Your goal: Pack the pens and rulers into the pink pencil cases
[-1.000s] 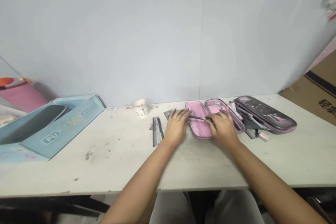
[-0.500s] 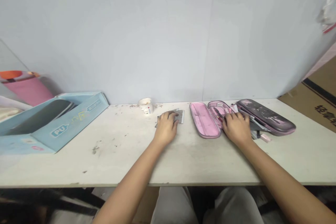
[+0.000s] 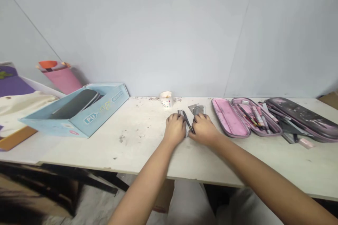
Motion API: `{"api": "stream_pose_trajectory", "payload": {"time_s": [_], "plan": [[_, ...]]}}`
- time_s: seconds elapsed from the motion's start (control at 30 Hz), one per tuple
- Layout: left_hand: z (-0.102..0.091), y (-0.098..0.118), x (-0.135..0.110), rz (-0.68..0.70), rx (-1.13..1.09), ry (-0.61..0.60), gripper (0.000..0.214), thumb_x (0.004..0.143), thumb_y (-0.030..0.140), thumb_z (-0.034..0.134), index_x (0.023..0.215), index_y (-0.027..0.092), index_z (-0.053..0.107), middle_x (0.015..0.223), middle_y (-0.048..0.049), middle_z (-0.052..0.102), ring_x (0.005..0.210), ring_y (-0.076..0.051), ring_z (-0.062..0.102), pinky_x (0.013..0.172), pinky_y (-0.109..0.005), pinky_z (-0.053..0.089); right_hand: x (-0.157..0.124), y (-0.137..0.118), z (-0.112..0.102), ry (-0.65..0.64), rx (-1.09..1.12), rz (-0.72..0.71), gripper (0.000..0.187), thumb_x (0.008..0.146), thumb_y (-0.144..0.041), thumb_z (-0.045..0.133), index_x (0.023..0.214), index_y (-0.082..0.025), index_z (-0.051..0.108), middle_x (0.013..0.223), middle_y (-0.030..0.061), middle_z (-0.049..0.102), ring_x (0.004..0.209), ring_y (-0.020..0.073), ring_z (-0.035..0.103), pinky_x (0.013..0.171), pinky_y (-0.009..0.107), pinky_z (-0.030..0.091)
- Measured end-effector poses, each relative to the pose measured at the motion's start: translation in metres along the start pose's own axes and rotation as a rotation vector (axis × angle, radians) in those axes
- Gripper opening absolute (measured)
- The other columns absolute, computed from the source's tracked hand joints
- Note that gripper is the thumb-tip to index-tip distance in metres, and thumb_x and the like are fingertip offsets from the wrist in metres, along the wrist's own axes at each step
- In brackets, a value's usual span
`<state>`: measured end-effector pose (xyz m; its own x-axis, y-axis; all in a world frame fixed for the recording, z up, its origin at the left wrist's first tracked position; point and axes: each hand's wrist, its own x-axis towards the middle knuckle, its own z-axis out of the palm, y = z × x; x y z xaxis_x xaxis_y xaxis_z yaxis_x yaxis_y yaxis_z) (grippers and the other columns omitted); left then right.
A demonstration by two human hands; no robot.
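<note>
My left hand (image 3: 174, 129) and my right hand (image 3: 203, 130) lie side by side on the white table (image 3: 137, 140), both curled over a small stack of clear rulers (image 3: 186, 119) with a dark pen across it. A set square (image 3: 197, 109) pokes out just beyond my right fingers. To the right stands an open pink pencil case (image 3: 231, 122), its left half bare and its right half holding several pens (image 3: 252, 115). My fingers are bent onto the rulers; how firm the grip is cannot be seen.
A dark pencil case (image 3: 303, 117) with loose stationery lies at the far right. A small paper cup (image 3: 166, 98) stands by the wall. A light blue cardboard box (image 3: 79, 112) sits at the left, with a pink roll (image 3: 62, 76) behind it.
My right hand left the pink case and came left to meet my left hand at the rulers. The camera turned left, shifting the cases rightward in view.
</note>
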<state>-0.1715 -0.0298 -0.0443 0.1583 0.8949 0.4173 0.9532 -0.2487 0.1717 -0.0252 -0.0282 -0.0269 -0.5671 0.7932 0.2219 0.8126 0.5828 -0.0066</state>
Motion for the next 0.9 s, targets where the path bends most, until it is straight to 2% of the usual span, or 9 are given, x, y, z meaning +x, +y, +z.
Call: {"api": "stream_pose_trajectory", "payload": {"time_s": [0.1,0.27,0.4,0.53,0.63,0.73,0.83,0.9], "plan": [[0.000,0.005,-0.001,0.049,-0.059,0.003,0.022,0.086,0.023,0.039,0.092,0.017,0.060,0.106,-0.0084,0.055,0.105,-0.023,0.044,0.091,-0.041,0.035,-0.001,0.006,0.002,0.008,0.002,-0.004,0.035,0.079,-0.034,0.044,0.093,-0.011,0.067,0.100,0.0142,0.057,0.105,0.0270,0.041,0.095,0.041,0.023],[-0.006,0.030,0.008,0.152,-0.172,0.056,0.027,0.087,0.022,0.037,0.098,0.019,0.061,0.104,-0.0065,0.058,0.106,-0.020,0.045,0.094,-0.038,0.033,-0.015,0.031,-0.008,0.187,-0.014,0.081,0.032,0.080,-0.032,0.044,0.093,-0.012,0.065,0.101,0.0123,0.056,0.103,0.0260,0.041,0.093,0.038,0.026],[-0.004,0.071,0.024,0.256,-0.233,0.047,0.031,0.087,0.022,0.036,0.110,0.020,0.058,0.108,-0.0055,0.059,0.109,-0.020,0.044,0.097,-0.037,0.032,-0.041,0.068,-0.018,0.340,-0.072,0.195,0.029,0.081,-0.032,0.044,0.091,-0.012,0.064,0.099,0.0115,0.056,0.101,0.0255,0.042,0.093,0.038,0.027],[0.010,0.123,0.041,0.381,-0.271,-0.019,0.037,0.087,0.020,0.035,0.119,0.020,0.053,0.112,-0.0053,0.060,0.111,-0.019,0.044,0.100,-0.037,0.029,-0.078,0.111,-0.022,0.422,-0.170,0.299,0.028,0.081,-0.033,0.045,0.088,-0.013,0.063,0.096,0.0110,0.057,0.098,0.0249,0.043,0.093,0.038,0.026],[0.025,0.159,0.051,0.437,-0.258,-0.087,0.040,0.086,0.021,0.035,0.123,0.019,0.049,0.115,-0.0057,0.059,0.111,-0.020,0.044,0.099,-0.037,0.030,-0.104,0.139,-0.021,0.431,-0.264,0.349,0.028,0.081,-0.034,0.046,0.086,-0.012,0.063,0.096,0.0120,0.057,0.097,0.0251,0.043,0.095,0.040,0.024],[0.040,0.187,0.057,0.489,-0.232,-0.158,0.042,0.084,0.020,0.037,0.125,0.018,0.047,0.119,-0.0055,0.057,0.111,-0.020,0.044,0.099,-0.038,0.030,-0.123,0.158,-0.019,0.397,-0.330,0.390,0.030,0.082,-0.036,0.046,0.085,-0.012,0.064,0.093,0.0127,0.058,0.096,0.0257,0.043,0.095,0.041,0.023],[0.048,0.201,0.059,0.519,-0.209,-0.200,0.042,0.084,0.021,0.037,0.124,0.020,0.048,0.118,-0.0053,0.057,0.111,-0.021,0.044,0.098,-0.039,0.031,-0.134,0.168,-0.018,0.363,-0.368,0.424,0.032,0.084,-0.035,0.043,0.084,-0.011,0.064,0.091,0.0131,0.058,0.095,0.0260,0.044,0.093,0.042,0.024],[0.049,0.203,0.059,0.519,-0.202,-0.203,0.040,0.085,0.022,0.036,0.122,0.021,0.050,0.116,-0.0054,0.058,0.111,-0.021,0.045,0.098,-0.039,0.031,-0.137,0.169,-0.019,0.355,-0.378,0.439,0.034,0.085,-0.035,0.040,0.083,-0.011,0.064,0.089,0.0135,0.058,0.093,0.0261,0.044,0.091,0.042,0.025]]}}
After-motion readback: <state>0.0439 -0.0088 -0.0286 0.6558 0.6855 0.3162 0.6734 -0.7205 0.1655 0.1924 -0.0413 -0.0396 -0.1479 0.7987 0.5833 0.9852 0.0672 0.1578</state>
